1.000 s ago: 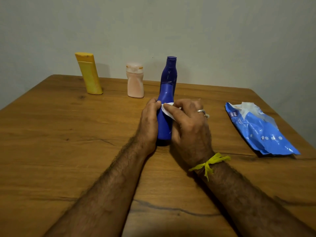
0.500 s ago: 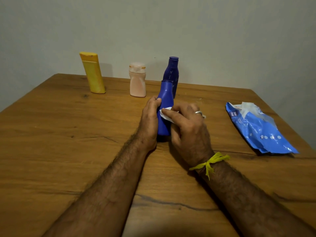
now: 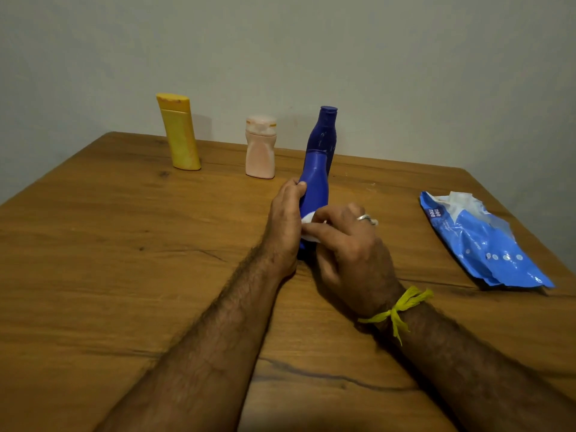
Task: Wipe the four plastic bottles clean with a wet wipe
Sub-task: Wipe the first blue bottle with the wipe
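Four bottles are on your wooden table (image 3: pixel 93 244), and they read like this from left to right. Farthest left, near the back edge, a yellow bottle (image 3: pixel 180 135) stands upright, leaning slightly. Beside it, a little apart, a pale pink bottle (image 3: pixel 260 149) with a whitish cap stands upright too. Next comes the dark blue bottle (image 3: pixel 324 132) at the back, partly hidden by the blue bottle (image 3: pixel 314 185) you are holding in front of it.

Your left hand (image 3: pixel 285 226) grips that nearer blue bottle from its left side, fingers curled round the body with the thumb up by the waist. The bottle's base sits down between your two hands, close to the tabletop. Your right hand (image 3: pixel 349 244), ring on one finger and a yellow thread (image 3: pixel 396 310) at the wrist, pinches a white wet wipe (image 3: pixel 308 227) against the bottle's lower body.

Farthest right, well apart from your hands, the blue wipe packet (image 3: pixel 486 244) lies flat with its flap open.
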